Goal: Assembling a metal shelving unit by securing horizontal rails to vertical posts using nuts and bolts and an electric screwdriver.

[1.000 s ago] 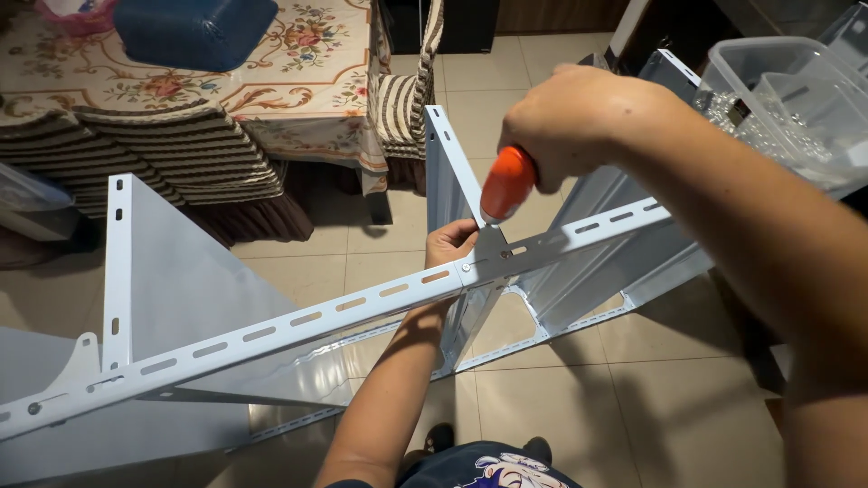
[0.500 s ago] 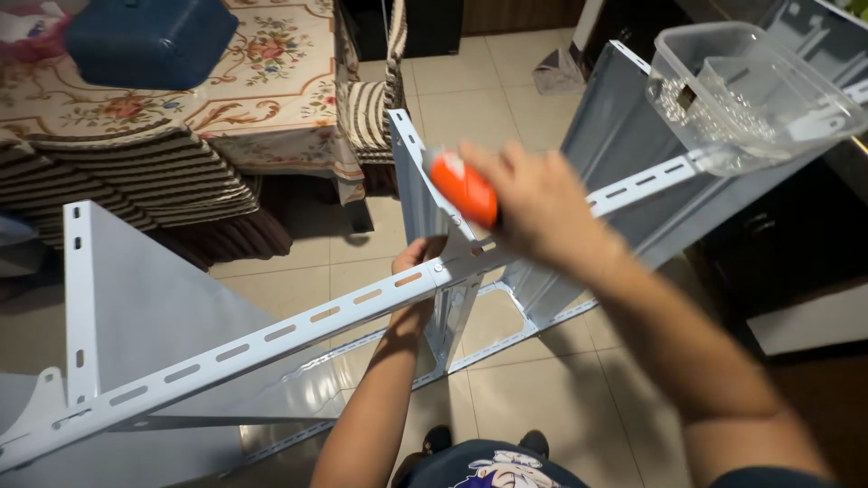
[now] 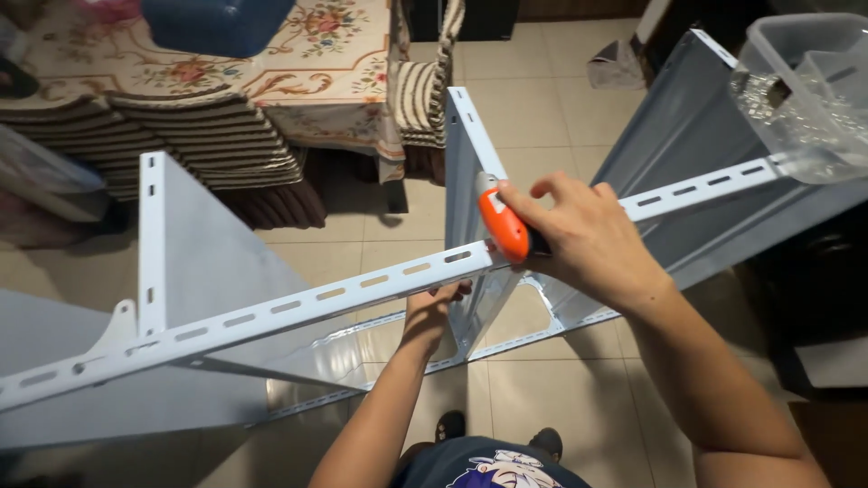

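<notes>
A pale grey metal shelving frame fills most of the frame, its panels standing on edge on a beige tiled floor. A long slotted rail runs across it from the lower left edge up toward the upper right, passing through the centre of the picture.

The right hand, just right of centre, is wrapped around an orange-handled screwdriver and rests against the rail where the rail meets an upright panel. The left hand comes up from the bottom centre, directly below the right hand and under the rail; its fingers curl around the lower edge of the rail at that same joint. The two hands are near each other, with the rail between them.

The screwdriver's handle has its long axis running from the upper left down to the lower right, its rounded orange end toward the upper left. Its shaft and tip are covered by the right hand, so where the tip sits cannot be told. Much of the left hand is hidden behind the rail.

A clear plastic bin is cut off at the upper right corner. A floral tablecloth and a blue tub lie in the upper left.
</notes>
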